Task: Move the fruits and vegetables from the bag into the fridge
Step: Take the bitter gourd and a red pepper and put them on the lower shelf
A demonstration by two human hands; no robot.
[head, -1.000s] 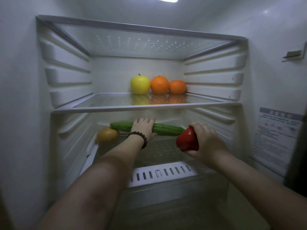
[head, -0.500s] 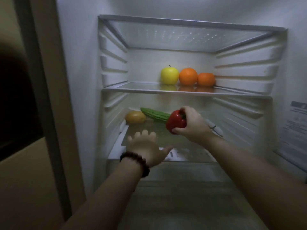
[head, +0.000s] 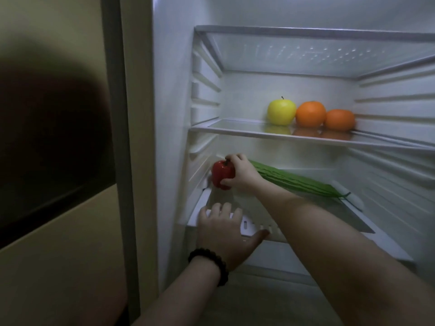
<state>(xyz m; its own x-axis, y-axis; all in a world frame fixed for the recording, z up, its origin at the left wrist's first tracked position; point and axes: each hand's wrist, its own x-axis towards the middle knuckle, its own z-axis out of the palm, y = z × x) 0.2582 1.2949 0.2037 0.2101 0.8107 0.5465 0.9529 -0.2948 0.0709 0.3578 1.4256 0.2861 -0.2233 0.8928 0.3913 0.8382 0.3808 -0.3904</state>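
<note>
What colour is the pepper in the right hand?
Red; the bell pepper, gripped by the right hand, shows in the head view.

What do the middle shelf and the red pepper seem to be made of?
The middle shelf looks like clear glass in a pale frame: the yellow apple and the oranges are mirrored in it. The red pepper, held in the right hand, looks smooth and glossy, perhaps plastic; the dim picture leaves that open.
</note>
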